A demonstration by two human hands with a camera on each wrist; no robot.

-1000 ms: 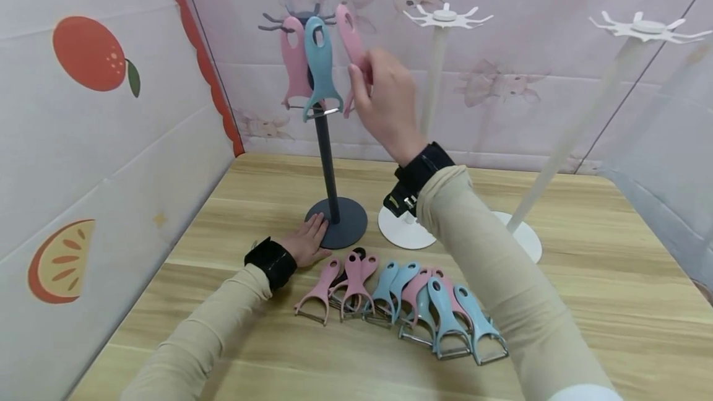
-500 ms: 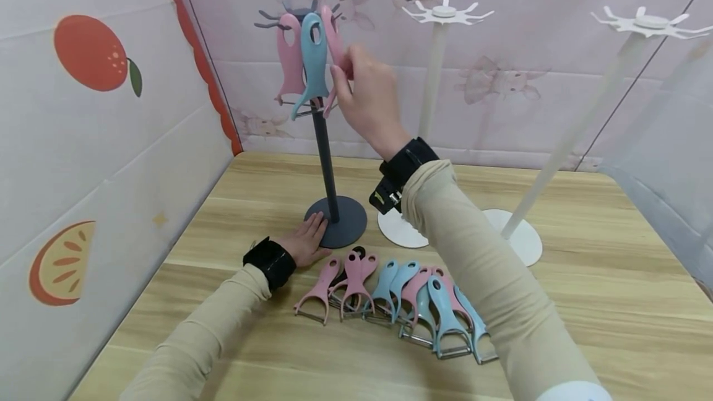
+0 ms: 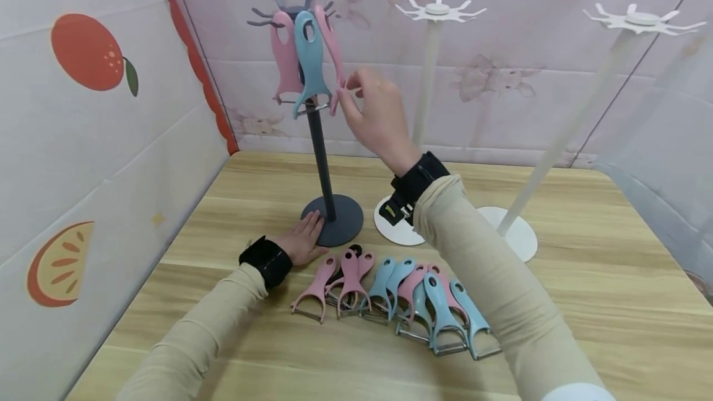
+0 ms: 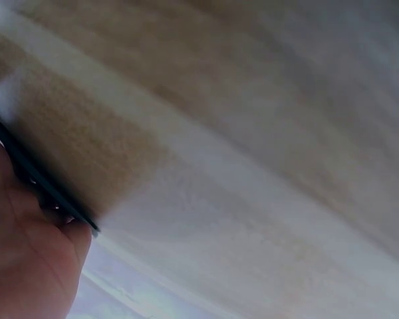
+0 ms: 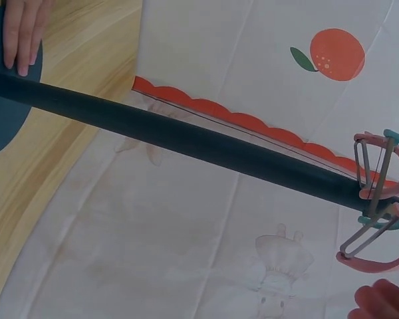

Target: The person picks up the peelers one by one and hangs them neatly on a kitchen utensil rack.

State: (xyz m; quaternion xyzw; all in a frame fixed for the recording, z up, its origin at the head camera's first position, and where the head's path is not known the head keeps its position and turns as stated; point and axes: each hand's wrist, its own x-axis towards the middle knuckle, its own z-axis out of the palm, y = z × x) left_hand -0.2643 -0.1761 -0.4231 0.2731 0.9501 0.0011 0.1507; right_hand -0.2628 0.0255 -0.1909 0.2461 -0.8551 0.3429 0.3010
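- The dark grey stand [image 3: 322,153] is standing upright on the wooden table [image 3: 585,302], its round base [image 3: 332,228] toward the table's left rear part.
- Three peelers are hanging from the hooks at the top of this stand: a pink peeler [image 3: 285,57] on the left, a blue peeler [image 3: 309,60] in front, and a second pink peeler [image 3: 331,54] on the right.
- The right hand [image 3: 374,110] is hovering just right of the stand's top, thumb and forefinger narrowly pinched at the lower end of the second pink peeler; whether they are truly gripping it I cannot tell.
- The left hand [image 3: 301,241] is lying flat with straight fingers, pressing on the left edge of the stand's base.
- A row of pink and blue peelers [image 3: 390,299] is lying on the table just in front of the stand's base.
- Two white stands [image 3: 426,116] [image 3: 579,116] are standing to the right of the dark stand, their hooks bare.
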